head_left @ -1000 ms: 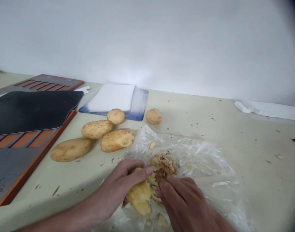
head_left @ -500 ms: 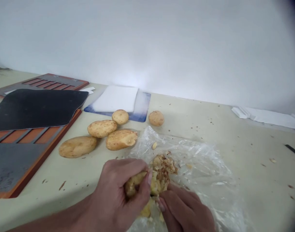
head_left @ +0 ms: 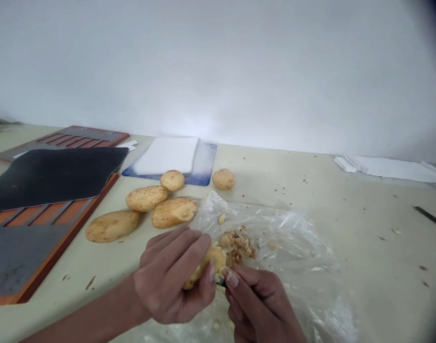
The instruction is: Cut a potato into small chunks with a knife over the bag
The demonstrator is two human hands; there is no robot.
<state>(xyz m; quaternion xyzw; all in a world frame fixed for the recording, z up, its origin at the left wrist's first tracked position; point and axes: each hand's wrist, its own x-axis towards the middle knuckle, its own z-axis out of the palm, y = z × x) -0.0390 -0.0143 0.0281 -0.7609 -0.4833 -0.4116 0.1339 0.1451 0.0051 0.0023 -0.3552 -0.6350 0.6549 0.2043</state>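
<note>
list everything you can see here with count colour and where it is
held potato: 1, yellow, in the left hand
small tool: 1, dark, mostly hidden, at the right fingertips
loose potatoes: 5, tan, beyond the hands
peeling pile: 1, brown and cream, on the plastic
plastic sheet: 1, clear, under the hands
white slab: 1, on the board
board: 1, blue-edged, near the wall
slatted panels: apparently 2, orange-grey, left
mat: 1, black, across them
folded piece: 1, white, back right
strip: 1, black, right edge
table: 1, pale green, below everything
wall: 1, whitish, behind
hands: 2, left and right, front centre
</note>
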